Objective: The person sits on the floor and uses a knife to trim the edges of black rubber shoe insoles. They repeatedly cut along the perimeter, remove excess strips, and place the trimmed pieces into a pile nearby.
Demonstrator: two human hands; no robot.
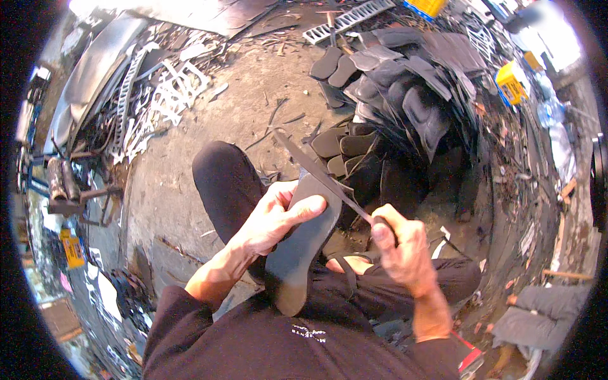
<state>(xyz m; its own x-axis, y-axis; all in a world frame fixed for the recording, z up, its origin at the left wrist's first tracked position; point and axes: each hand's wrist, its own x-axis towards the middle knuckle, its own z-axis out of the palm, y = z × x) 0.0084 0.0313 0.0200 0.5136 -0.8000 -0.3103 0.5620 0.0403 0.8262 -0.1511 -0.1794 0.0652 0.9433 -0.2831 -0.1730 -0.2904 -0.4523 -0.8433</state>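
My left hand (pixel 271 220) grips a grey, sole-shaped piece, a shoe sole (pixel 295 263), with the thumb pressed on its upper face. The sole is tilted over my lap, its heel end toward me. My right hand (pixel 403 252) is wrapped round the handle of a long knife (pixel 303 159). The blade points up and to the left and lies across the far end of the sole. Whether its edge is cutting into the material cannot be made out. Several cut soles (pixel 354 144) lie on the ground just beyond my right hand.
A large heap of dark sole pieces (pixel 424 107) rises at the far right. White lattice-like offcuts (pixel 180 92) and thin dark strips litter the ground (pixel 240 79) ahead. A yellow and blue box (pixel 512 83) stands at the right. Metal stands (pixel 82 206) are at the left.
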